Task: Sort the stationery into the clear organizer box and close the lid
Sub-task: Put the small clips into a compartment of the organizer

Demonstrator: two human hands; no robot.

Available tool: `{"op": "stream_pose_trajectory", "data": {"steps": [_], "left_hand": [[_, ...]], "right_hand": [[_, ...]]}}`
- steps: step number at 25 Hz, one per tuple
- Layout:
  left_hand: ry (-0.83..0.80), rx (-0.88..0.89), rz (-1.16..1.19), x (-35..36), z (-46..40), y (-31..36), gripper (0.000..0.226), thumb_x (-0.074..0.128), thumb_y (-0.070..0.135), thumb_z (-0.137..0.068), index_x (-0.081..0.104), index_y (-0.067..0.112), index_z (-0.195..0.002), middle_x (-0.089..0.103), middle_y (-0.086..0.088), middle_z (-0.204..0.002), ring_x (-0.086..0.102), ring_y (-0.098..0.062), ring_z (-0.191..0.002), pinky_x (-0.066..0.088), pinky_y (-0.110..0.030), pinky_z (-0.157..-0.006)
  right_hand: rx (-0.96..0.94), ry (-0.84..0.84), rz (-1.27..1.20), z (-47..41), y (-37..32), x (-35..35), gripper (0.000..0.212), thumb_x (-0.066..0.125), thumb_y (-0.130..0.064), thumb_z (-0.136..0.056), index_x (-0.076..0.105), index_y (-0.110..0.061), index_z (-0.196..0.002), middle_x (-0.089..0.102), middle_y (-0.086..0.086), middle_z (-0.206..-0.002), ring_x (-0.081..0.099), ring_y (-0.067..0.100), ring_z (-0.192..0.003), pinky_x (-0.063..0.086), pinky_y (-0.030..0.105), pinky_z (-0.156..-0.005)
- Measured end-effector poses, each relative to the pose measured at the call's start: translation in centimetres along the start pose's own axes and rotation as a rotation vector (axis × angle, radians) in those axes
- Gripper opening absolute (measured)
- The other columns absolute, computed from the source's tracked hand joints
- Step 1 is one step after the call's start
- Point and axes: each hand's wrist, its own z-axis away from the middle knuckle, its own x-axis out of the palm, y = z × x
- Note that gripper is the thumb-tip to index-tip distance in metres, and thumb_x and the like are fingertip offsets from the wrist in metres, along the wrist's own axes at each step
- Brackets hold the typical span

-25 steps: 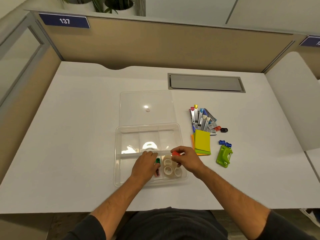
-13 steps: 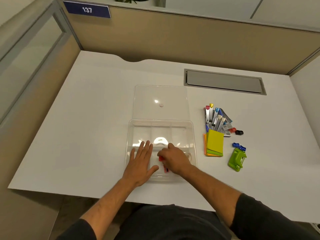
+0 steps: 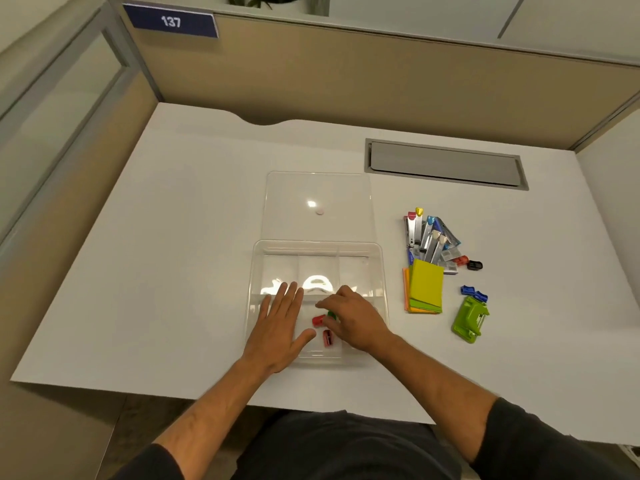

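Observation:
The clear organizer box (image 3: 381,271) stands open at the desk's near middle, and its clear lid (image 3: 318,192) lies flat just behind it. My left hand (image 3: 282,327) rests flat, fingers spread, over the box's front-left part. Curled over the front-middle compartment, my right hand (image 3: 353,317) has its fingertips at a red sharpener (image 3: 318,320) and a green one (image 3: 332,315). A second red piece (image 3: 327,337) lies just nearer. Whether the fingers grip anything is hidden. The back compartments look empty.
Right of the box lie a sticky-note stack (image 3: 426,289), a pile of small staplers (image 3: 429,237), red and black small pieces (image 3: 467,263), blue clips (image 3: 474,293) and a green hole punch (image 3: 471,318). A grey cable hatch (image 3: 446,164) is at the back right.
My right hand carried the red sharpener from the box's divider down into the front-middle compartment. My left hand flattened and spread over the front-left part. The camera shifted left.

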Motion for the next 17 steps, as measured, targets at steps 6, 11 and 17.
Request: {"op": "stream_pose_trajectory", "data": {"steps": [6, 11, 17], "left_hand": [[0.066, 0.157, 0.093, -1.0, -3.1, 6.4, 0.074, 0.032, 0.064, -0.098, 0.013, 0.024, -0.157, 0.003, 0.006, -0.164, -0.007, -0.012, -0.151, -0.002, -0.043, -0.123], [0.031, 0.243, 0.146, -0.3, -6.0, 13.6, 0.071, 0.035, 0.061, -0.095, 0.024, 0.024, -0.154, 0.019, 0.002, -0.163, 0.011, -0.016, -0.151, 0.003, -0.035, -0.122], [0.049, 0.265, 0.127, 2.3, -8.5, 22.4, 0.058, 0.058, 0.043, -0.094, 0.043, 0.023, -0.146, 0.04, -0.001, -0.154, 0.033, -0.022, -0.143, 0.021, -0.034, -0.117]], "right_hand": [[0.165, 0.205, -0.149, 5.4, 6.1, -3.5, 0.039, 0.064, -0.024, -0.09, 0.058, -0.019, -0.129, 0.065, -0.001, -0.118, 0.054, 0.018, -0.11, 0.048, 0.033, -0.091], [0.29, 0.218, -0.186, 9.8, 11.0, -6.1, 0.045, 0.063, -0.033, -0.093, 0.053, -0.02, -0.135, 0.061, 0.0, -0.127, 0.053, 0.018, -0.117, 0.042, 0.029, -0.099], [0.365, 0.178, -0.206, 15.2, 17.7, -10.0, 0.051, 0.056, -0.043, -0.095, 0.048, -0.022, -0.141, 0.055, -0.004, -0.138, 0.048, 0.014, -0.126, 0.038, 0.028, -0.104]]}}
